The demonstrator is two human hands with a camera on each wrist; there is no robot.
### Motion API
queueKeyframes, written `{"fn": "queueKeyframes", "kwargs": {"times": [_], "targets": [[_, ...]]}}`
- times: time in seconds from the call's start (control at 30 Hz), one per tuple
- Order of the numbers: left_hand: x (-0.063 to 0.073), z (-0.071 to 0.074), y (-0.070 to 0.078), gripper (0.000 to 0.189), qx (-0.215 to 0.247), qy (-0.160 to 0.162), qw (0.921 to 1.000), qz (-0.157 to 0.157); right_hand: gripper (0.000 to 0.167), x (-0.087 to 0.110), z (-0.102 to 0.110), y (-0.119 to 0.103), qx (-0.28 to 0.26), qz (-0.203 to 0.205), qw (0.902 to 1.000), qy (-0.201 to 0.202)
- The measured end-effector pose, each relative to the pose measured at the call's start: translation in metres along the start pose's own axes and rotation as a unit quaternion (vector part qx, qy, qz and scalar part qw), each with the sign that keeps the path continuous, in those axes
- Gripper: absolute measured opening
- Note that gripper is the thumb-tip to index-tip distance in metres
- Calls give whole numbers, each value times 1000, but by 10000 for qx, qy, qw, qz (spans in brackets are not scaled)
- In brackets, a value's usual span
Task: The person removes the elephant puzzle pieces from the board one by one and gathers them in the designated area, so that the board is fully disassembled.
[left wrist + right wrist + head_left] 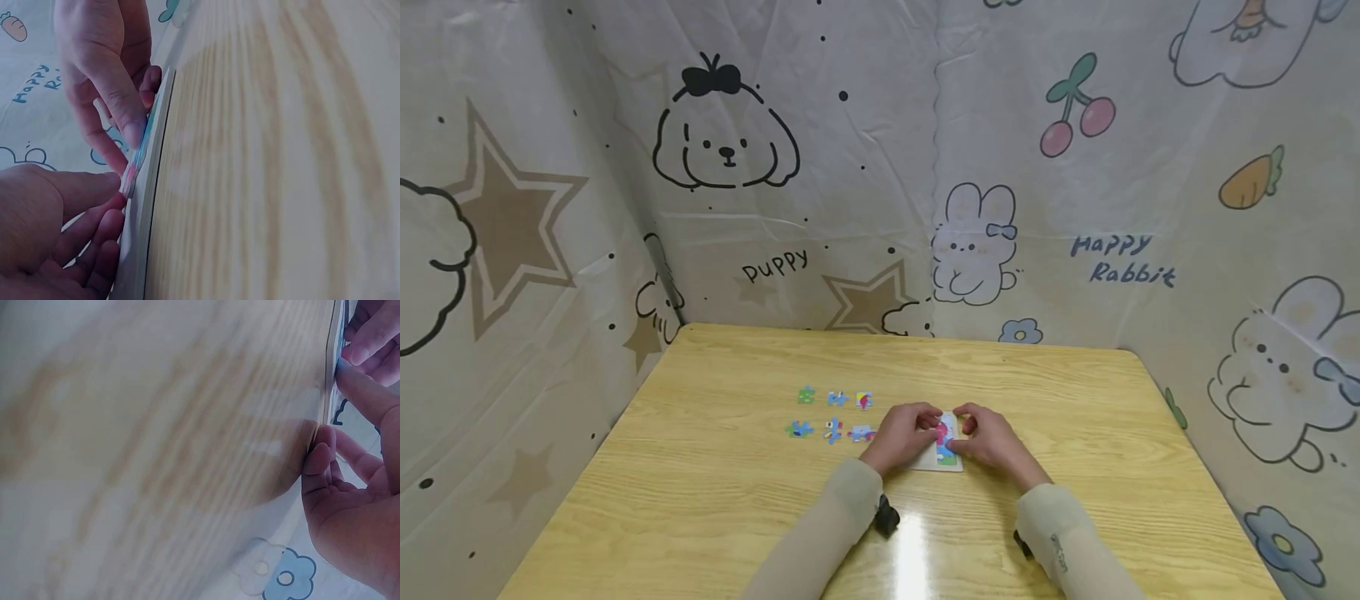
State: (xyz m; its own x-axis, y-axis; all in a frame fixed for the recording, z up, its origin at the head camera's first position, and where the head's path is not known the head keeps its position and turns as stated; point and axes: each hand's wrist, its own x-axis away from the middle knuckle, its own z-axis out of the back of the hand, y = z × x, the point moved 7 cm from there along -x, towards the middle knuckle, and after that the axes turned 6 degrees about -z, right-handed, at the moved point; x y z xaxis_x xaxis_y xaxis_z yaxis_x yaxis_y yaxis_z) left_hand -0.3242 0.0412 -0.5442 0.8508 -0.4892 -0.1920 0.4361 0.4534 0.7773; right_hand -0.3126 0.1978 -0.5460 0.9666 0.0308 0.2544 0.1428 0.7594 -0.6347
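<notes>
On the bench point(715, 475), the head view shows a puzzle board point(927, 460) between the left hand point(901, 435) and the right hand point(997, 440), its coloured strip point(946, 430) along the right side; six loose pieces point(837, 399) lie leftward. From the left wrist, the left fingers gather narrowly beside the strip; whether they pinch anything, I cannot tell. From the right wrist, the right fingers curl at the board's edge, grip unclear. Seating a piece seems underway; pressing it flush probably comes next.

Six loose pieces point(806, 396), one board point(927, 459)
</notes>
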Motion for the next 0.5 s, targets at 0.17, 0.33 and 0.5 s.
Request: {"fn": "queueKeyframes", "kwargs": {"times": [0.17,0.33,0.5], "targets": [[-1,-1,-1,33,247,86,9996,83,56,0,0,1,13,-15,10000,-11],[-4,-3,-4,37,337,170,9992,91,57,-1,0,1,36,41,10000,-12],[-6,-3,-6,33,499,276,9982,186,58,-2,-1,1,65,115,9999,-3]]}}
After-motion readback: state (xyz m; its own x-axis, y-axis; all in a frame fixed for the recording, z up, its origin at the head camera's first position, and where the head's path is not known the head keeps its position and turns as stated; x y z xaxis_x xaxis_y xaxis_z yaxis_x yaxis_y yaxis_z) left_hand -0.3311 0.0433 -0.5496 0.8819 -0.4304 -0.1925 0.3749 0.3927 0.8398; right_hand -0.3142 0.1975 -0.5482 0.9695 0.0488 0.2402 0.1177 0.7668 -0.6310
